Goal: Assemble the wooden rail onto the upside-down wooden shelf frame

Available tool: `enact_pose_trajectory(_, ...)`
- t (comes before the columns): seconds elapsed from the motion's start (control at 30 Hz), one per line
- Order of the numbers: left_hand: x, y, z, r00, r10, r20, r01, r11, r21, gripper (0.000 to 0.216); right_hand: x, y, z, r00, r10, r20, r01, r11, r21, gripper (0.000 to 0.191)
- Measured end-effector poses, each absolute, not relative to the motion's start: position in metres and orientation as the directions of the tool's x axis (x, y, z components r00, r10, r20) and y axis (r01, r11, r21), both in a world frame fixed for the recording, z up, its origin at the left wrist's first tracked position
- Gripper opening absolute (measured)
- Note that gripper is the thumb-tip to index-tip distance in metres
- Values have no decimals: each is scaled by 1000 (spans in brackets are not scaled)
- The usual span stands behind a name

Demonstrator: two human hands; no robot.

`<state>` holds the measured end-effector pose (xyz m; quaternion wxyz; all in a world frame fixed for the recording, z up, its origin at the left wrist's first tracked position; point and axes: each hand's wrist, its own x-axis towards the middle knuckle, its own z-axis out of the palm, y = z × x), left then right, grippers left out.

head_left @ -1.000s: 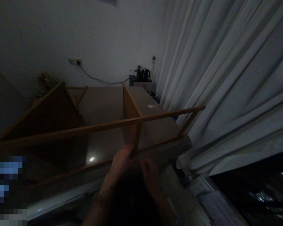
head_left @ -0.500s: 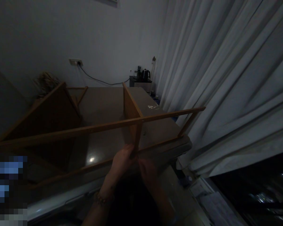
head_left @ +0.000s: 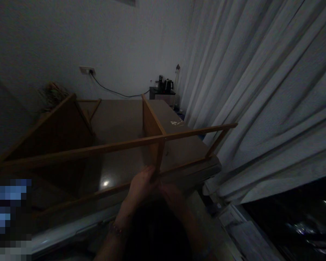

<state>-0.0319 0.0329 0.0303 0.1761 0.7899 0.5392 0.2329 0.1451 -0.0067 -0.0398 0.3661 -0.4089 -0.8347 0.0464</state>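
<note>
R hand (head_left: 174,195) turned slightly vs. earlier, grip unclear; L hand (head_left: 139,186) w/ fingers curled round brown wooden frame (head_left: 114,146) at upright's base; white marks (head_left: 175,123) on grey-brown tabletop (head_left: 119,119) illegible.

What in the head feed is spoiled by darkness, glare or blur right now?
Head view: dim and grainy throughout; the right hand is dark and soft-edged, the left hand lighter, but shadow muddies its edge by the wooden frame; the brown tabletop carries one bright glare spot; coarse pixel blocks hide the lower-left corner.
</note>
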Motion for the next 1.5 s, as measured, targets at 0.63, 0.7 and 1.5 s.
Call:
enact_pose_trajectory(0.63,-32,34,31,313,932,182,769,-362,527,29,131,0,-32,-259,746,614,617,617,-489,35)
enact_pose_trajectory(0.7,-32,34,32,310,934,180,769,-357,530,29,128,-1,-28,-231,758,609,616,599,-512,33)
enact_pose_trajectory(1.5,-34,34,32,340,924,175,760,-380,527,31,112,-12,-24,69,884,463,591,337,-732,28)
